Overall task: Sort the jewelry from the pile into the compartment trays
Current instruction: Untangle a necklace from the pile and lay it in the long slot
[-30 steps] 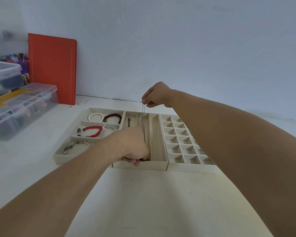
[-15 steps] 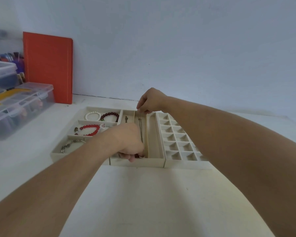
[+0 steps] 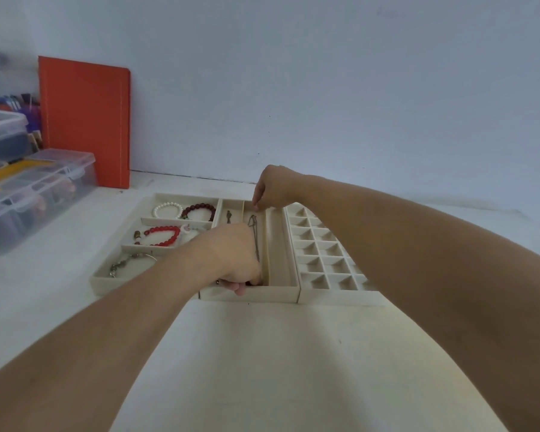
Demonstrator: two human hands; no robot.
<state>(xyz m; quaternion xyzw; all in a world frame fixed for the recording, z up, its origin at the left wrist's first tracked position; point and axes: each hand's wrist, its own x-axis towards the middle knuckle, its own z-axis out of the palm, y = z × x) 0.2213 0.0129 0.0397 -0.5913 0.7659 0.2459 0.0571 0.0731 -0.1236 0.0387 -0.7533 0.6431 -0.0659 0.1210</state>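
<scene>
- Your left hand [image 3: 231, 257] curls down over the near end of the middle tray [image 3: 281, 289], fingers bent round something at the tray's front wall; what they grip is hidden under the hand.
- Your right hand [image 3: 275, 188] hangs over the far end of the same tray, fingertips pointing down and pinched together. Whether they hold the top of the chain cannot be told.
- A thin necklace chain [image 3: 255, 235] lies lengthwise in the tray's middle long slot, running from just below your right fingertips to your left hand.
- A small dark piece [image 3: 228, 216] sits in the slot to its left.
- The left tray [image 3: 106, 280], touching the middle one, holds a white pearl bracelet [image 3: 167, 210] and a dark red bead bracelet [image 3: 199, 212] in its far compartment, a bright red bead bracelet [image 3: 164, 236] in the next, and a metal bracelet [image 3: 122, 266] in the nearest.
- The grid tray [image 3: 337, 296] of small square cells stands against the middle tray's right side.
- An orange board [image 3: 85, 120] leans on the wall beside clear plastic boxes [image 3: 32, 191] at far left.
</scene>
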